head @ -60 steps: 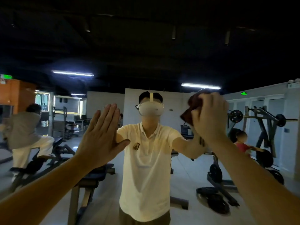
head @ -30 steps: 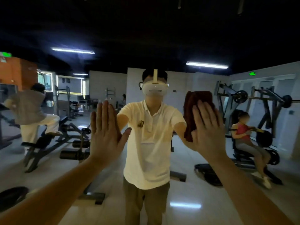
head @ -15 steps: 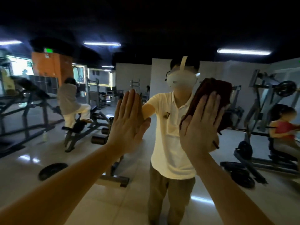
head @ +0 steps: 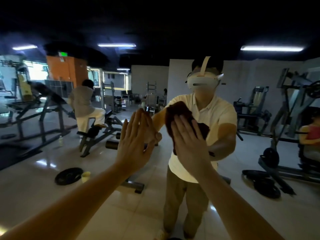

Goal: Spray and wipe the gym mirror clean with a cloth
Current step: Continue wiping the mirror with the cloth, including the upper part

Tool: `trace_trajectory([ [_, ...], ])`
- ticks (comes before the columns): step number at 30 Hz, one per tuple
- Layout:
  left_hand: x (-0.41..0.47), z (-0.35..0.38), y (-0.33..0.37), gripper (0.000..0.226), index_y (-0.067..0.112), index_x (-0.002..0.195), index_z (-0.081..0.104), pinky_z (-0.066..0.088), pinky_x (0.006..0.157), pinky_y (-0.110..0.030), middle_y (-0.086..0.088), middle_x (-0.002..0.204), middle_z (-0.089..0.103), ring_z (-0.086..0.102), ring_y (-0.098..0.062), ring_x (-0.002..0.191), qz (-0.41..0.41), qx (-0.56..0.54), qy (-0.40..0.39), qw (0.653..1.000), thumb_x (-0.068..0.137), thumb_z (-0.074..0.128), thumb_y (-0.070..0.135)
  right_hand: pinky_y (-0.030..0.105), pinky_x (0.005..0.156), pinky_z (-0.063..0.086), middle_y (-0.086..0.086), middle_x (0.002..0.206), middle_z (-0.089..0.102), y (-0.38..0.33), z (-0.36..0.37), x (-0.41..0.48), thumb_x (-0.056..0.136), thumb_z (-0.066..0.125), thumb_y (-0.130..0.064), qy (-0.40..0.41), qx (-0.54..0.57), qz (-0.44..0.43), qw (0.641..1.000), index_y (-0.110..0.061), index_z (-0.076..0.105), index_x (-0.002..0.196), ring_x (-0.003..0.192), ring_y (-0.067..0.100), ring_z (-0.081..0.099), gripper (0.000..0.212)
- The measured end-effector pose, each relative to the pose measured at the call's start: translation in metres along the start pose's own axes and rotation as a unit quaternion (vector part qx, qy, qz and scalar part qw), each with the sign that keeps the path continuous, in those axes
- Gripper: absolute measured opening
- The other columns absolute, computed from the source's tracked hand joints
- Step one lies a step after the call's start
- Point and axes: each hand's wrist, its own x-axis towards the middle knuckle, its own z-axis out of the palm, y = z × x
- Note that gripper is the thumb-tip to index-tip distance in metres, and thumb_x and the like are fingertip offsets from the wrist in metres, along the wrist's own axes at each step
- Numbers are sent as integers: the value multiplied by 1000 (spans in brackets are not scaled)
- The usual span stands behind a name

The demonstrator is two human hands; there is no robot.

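Note:
The gym mirror (head: 52, 196) fills the whole view and reflects me in a pale polo shirt with a white headset. My right hand (head: 188, 142) lies flat, fingers straight, pressing a dark brown cloth (head: 180, 113) against the glass at centre. My left hand (head: 134, 141) is flat too, its palm on the mirror just left of the cloth, meeting its own reflection. No spray bottle shows in either hand.
Reflected in the glass: weight benches (head: 97, 129) and a seated person (head: 86, 108) at left, a weight plate (head: 69, 175) beside a small pale bottle (head: 85, 176) on the tiled floor, plate-loaded machines (head: 285, 122) and another seated person (head: 310, 134) at right.
My right hand has slid the cloth leftward and down across the mirror, going from a grip to a flat press. My view has turned left; the left hand stays flat on the glass.

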Motion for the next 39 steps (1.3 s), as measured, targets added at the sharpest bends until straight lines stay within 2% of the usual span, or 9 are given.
trace_trajectory([
  [5, 10, 22, 34, 103, 7, 166, -9, 10, 129, -60, -19, 174, -10, -9, -35, 161, -95, 60, -51, 992, 102, 37, 72, 55, 126, 20, 22, 163, 33, 86, -29, -62, 103, 42, -26, -3, -36, 92, 995, -2, 30, 156, 154, 36, 26, 60],
  [7, 12, 27, 39, 111, 5, 165, -12, 11, 129, -60, -21, 173, -9, -6, -36, 161, -114, 72, -46, 990, 98, 42, 76, 57, 125, 22, 24, 163, 33, 107, -37, -84, 105, 41, -24, 4, -27, 147, 989, 0, 30, 156, 153, 38, 28, 57],
  [14, 10, 24, 19, 114, 2, 165, -8, 11, 130, -58, -22, 173, -9, -6, -35, 161, -76, 91, -58, 991, 96, 42, 78, 58, 127, 14, 26, 165, 27, 58, -21, -67, 99, 41, -17, 85, 43, 330, 939, 4, 29, 156, 155, 40, 21, 62],
  [17, 5, 17, 4, 107, 6, 166, -2, -1, 131, -49, -16, 174, -10, -10, -31, 162, -27, 67, -49, 996, 98, 47, 72, 56, 128, 8, 24, 165, 27, 12, -2, -44, 102, 36, -24, 66, 35, 280, 957, -1, 24, 158, 155, 39, 17, 62],
  [20, 2, 6, -14, 97, 10, 167, -2, -8, 129, -44, -8, 175, -13, -14, -24, 161, 13, 27, -66, 997, 100, 55, 51, 53, 129, 1, 22, 167, 22, -35, 14, -20, 101, 45, -22, 48, 29, 251, 966, -2, 21, 160, 156, 37, 13, 67],
  [24, 1, -16, -39, 82, 5, 166, 15, 7, 131, -54, -11, 175, 7, 0, -26, 163, 76, -9, -41, 996, 97, 50, 31, 51, 129, 4, 15, 167, 19, -118, 41, 14, 112, 16, -25, 25, 76, 103, 991, -4, 35, 158, 157, 32, 16, 54],
  [29, -32, -38, -107, 69, -2, 163, 22, 22, 124, -66, -18, 173, 17, 13, -36, 161, 56, 35, -11, 998, 103, 44, 25, 46, 130, 6, 8, 171, 20, -196, 76, 35, 111, 35, -25, -15, 116, -27, 993, -11, 26, 163, 159, 24, 12, 54],
  [34, -45, -34, -123, 76, -3, 163, 20, 9, 130, -57, -18, 174, 11, 7, -33, 162, 31, 25, 2, 999, 99, 54, 21, 49, 129, 13, 12, 167, 28, -165, 67, 24, 110, 19, -15, -22, 68, -73, 995, -7, 21, 161, 158, 28, 17, 51],
  [39, -38, -2, -80, 75, -3, 163, 20, 11, 129, -61, -22, 173, 12, 9, -37, 161, 70, 19, 6, 997, 104, 48, 34, 53, 127, 20, 16, 161, 42, -79, 32, -29, 100, 47, -17, -34, 9, 20, 999, -5, 38, 153, 152, 32, 31, 55],
])
